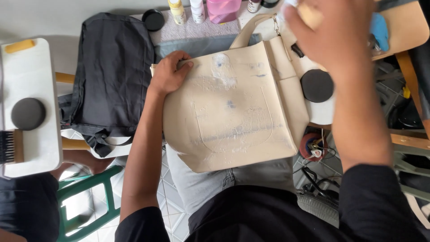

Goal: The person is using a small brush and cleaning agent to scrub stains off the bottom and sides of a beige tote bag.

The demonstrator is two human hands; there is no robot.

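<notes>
While the left hand (168, 74) lies flat, fingers spread, on the upper left corner of the cream leather tote bag (233, 112), pinning it but gripping nothing, the bag rests across the lap at frame centre, apparently so its soapy, blue-stained face stays up. Long axis runs near vertical in frame, tilted slightly; strap end points to the upper right. Right hand (333, 33), upper right, blurred, closed around a pale object; kind indiscernible. Black fabric bag (112, 76) at left; round black sponge (316, 85) at right.
</notes>
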